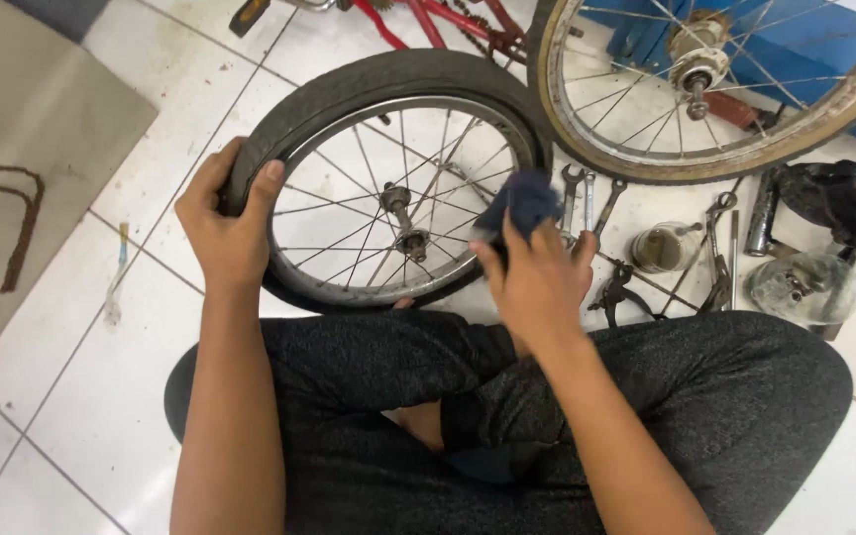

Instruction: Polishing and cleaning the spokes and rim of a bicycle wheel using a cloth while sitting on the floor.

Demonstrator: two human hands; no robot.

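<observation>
Crossed legs in dark trousers (646, 396) fill the foreground, on a white tiled floor (71, 327). Just beyond them, a small bicycle wheel (388, 178) is steadied by the left hand (225, 233), fingers wrapped over its black tyre. A dark blue rag (517, 203) is pinched in the right hand (537, 282) and pressed at the rim. Wiping appears under way; how much rim is cleaned cannot be judged. Spanners (587, 198) lie beside it.

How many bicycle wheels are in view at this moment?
2. The black-tyred wheel lies on the floor tiles, gripped at its left edge by the left hand. The tan-tyred wheel is at top right, partly cut off. Others may lie outside the frame.
</observation>
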